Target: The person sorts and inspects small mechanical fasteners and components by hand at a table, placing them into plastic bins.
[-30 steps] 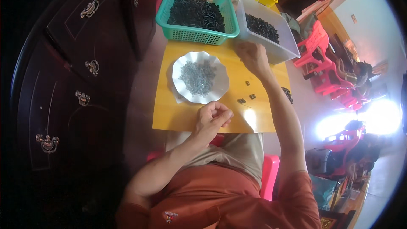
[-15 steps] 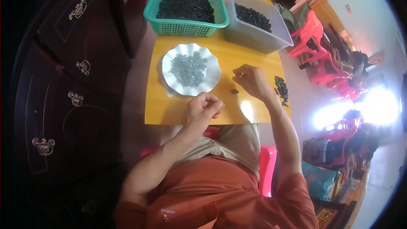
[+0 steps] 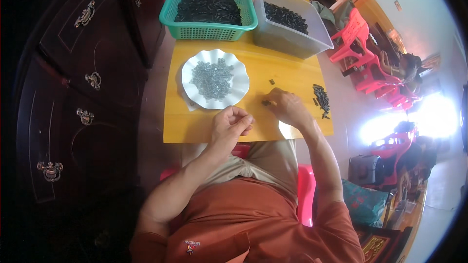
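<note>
Fingers [image 3: 279, 94] of our bare right hand [image 3: 288, 105] bend down, to the right of the white plate with a scalloped rim [image 3: 241, 75], at a small dark block [image 3: 266, 103]; we cannot tell whether they pinch it or only touch it. Our bare left hand [image 3: 231, 121], near the plate's lower right edge, is curled with its thumb pressed to the forefinger, and whatever it may hold is hidden from us. A second small dark block [image 3: 272, 82] lies right of the plate.

We judge that a block could skid away if our fingers close off-centre, and that a nudge from our left hand could tip the plate and spill its slim, clear pieces [image 3: 212, 79]. A loose pile of slender dark sticks [image 3: 321, 101], farther right of the plate, could scatter if our right hand swings into it. Beyond the plate, a green perforated plastic basket [image 3: 209, 33] and a translucent plastic bin [image 3: 292, 44] bound our reach
</note>
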Tool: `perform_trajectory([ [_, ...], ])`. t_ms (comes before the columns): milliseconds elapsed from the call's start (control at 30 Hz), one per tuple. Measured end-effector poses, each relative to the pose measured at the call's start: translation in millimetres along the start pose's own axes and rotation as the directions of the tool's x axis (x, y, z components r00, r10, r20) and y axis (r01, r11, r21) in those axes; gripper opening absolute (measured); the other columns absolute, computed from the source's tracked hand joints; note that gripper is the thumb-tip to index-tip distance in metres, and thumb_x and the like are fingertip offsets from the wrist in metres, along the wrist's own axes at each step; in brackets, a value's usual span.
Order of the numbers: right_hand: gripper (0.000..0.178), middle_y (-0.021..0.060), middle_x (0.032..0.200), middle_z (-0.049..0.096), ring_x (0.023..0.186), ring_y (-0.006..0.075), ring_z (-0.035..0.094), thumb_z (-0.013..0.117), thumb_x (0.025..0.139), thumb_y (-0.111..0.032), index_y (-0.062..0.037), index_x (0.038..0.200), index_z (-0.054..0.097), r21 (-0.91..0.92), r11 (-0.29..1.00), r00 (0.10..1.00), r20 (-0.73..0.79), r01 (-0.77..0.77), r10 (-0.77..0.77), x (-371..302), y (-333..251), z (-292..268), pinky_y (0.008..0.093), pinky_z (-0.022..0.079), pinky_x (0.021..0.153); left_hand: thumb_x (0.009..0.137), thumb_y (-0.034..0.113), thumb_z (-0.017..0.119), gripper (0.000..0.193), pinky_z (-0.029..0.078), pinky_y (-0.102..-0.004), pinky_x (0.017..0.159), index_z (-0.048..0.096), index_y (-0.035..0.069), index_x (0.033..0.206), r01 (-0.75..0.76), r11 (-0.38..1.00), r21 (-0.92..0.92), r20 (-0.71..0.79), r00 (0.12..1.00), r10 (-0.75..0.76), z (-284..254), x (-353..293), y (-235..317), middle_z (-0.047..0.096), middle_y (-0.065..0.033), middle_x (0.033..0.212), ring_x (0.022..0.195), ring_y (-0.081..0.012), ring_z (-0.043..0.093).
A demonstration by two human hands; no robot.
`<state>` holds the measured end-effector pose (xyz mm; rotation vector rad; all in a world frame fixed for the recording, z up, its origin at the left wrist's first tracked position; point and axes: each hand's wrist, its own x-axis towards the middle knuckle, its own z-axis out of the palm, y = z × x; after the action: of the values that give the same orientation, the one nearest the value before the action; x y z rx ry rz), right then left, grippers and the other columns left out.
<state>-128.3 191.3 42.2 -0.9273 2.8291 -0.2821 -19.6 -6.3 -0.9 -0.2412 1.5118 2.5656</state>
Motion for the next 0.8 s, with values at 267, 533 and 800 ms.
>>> perform_trajectory([
  [267, 0.023, 0.0156, 0.103, 0.065, 0.095, 0.0354, 0.063, 0.060, 0.085, -0.014, -0.0070, 0.105, 0.070, 0.006, 0.998, 0.998, -0.007, -0.067, 0.067, -2.5, 2.2, 6.9, 0.0416, 0.050, 0.083, 0.092, 0.015, 0.067, 0.016, 0.052, -0.0242, 0.070, 0.059, 0.003, 0.098, 0.013, 1.000, 0.005, -0.007, 1.000, -0.012, 0.0, 0.0, -1.5, 0.068, -0.0083, 0.092, 0.077, -0.0110, 0.063],
  [533, 0.019, 0.0183, 0.100, 0.063, 0.090, 0.0385, 0.062, 0.061, 0.086, -0.006, -0.0002, 0.104, 0.065, 0.292, 0.956, 0.954, -0.294, 0.028, 0.062, -26.2, -13.2, 4.3, 0.0435, 0.050, 0.078, 0.091, 0.015, 0.068, 0.017, 0.052, -0.0248, 0.070, 0.058, 0.004, 0.100, -0.030, 0.999, 0.031, -0.064, 0.997, 0.032, -3.9, 3.1, -7.9, 0.065, -0.0050, 0.091, 0.079, -0.0107, 0.061],
  [800, 0.021, 0.0160, 0.099, 0.064, 0.088, 0.0370, 0.064, 0.064, 0.086, -0.016, -0.0034, 0.103, 0.066, 0.284, 0.958, 0.966, -0.259, 0.049, 0.027, -17.1, -56.6, 34.2, 0.0442, 0.052, 0.077, 0.094, 0.012, 0.062, 0.020, 0.051, -0.0282, 0.078, 0.053, 0.007, 0.111, -0.059, 0.994, -0.090, -0.204, 0.978, 0.039, -6.4, 6.6, -19.6, 0.061, -0.0039, 0.104, 0.090, -0.0110, 0.058],
])
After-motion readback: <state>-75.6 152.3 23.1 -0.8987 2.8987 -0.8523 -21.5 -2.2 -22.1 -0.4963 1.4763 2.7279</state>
